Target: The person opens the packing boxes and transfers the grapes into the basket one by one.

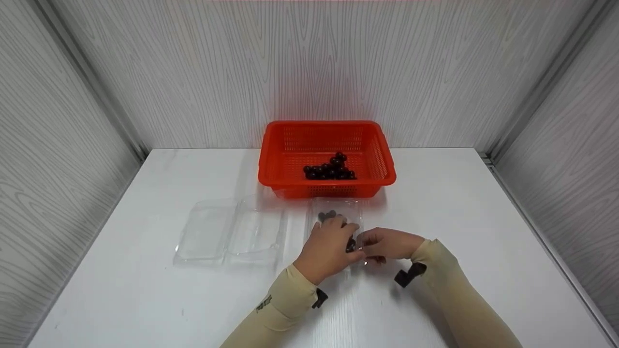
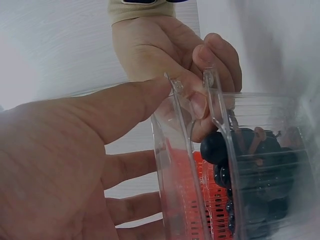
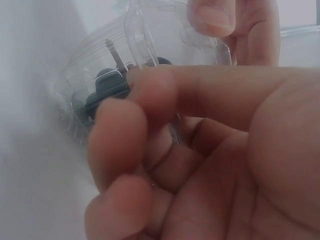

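Currently dark grapes (image 1: 331, 172) in red basket (image 1: 326, 183), clear box (image 1: 346, 204); left fingers (image 2: 132, 165) spread against lid (image 2: 176, 210), right fingers (image 2: 221, 52) pinching box edge.

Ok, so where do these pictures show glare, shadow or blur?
Head view: reddish tint on the back wall above the red basket, a shadow beside the right sleeve; left wrist view: whitish glare at the left edge; right wrist view: hazy, the dark fruit inside the clear container looking soft.
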The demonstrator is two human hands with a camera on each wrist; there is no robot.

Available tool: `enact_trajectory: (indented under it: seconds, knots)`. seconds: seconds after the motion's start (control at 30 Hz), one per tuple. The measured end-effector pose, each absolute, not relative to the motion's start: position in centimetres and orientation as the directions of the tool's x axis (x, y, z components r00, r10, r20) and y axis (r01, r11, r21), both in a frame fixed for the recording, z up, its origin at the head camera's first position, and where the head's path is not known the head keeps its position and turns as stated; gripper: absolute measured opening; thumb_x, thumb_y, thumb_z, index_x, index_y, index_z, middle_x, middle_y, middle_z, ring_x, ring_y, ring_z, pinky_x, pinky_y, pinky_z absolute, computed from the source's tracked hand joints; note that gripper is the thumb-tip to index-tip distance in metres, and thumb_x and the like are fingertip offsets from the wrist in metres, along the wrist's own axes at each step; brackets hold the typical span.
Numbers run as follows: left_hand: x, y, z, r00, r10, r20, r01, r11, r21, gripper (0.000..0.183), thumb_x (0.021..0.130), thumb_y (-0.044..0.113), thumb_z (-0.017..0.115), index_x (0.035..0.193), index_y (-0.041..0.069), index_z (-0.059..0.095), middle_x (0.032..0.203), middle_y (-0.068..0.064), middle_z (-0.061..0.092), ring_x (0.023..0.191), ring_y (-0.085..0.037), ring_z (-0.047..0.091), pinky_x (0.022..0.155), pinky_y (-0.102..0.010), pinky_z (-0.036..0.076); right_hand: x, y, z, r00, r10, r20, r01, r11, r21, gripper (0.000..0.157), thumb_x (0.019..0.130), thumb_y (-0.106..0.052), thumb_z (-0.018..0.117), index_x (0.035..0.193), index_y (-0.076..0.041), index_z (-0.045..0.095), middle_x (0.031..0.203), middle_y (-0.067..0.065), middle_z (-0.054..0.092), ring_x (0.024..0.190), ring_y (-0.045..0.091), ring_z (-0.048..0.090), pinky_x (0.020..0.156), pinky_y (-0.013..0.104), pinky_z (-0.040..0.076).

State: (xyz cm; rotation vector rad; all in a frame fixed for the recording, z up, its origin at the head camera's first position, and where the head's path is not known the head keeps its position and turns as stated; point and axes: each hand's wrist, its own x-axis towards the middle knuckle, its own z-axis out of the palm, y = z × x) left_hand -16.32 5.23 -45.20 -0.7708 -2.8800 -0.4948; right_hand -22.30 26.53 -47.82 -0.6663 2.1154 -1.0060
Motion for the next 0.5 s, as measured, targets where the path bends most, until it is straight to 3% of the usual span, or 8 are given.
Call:
enact_trajectory:
  seconds: [0.5]
  knots:
    - [-16.28,5.20,-45.04,-0.869,0.465,0.169,0.495,0.813,0.306,0.057,0.090,0.051,0.077,0.133,0.014,0.068,0.124,-0.007,0.064,0.116,-0.026,0.061,0.101,-0.061,0.050,-22.26,26.63,-47.62,-0.623,-0.695,-0.360,-0.164,0.565,-0.808,0.013,0.103,-0.019,0.059,0.097,-0.011,0.068,0.068,-0.002,0.056,0.059,0.014,0.048,0.060,0.033,0.042]
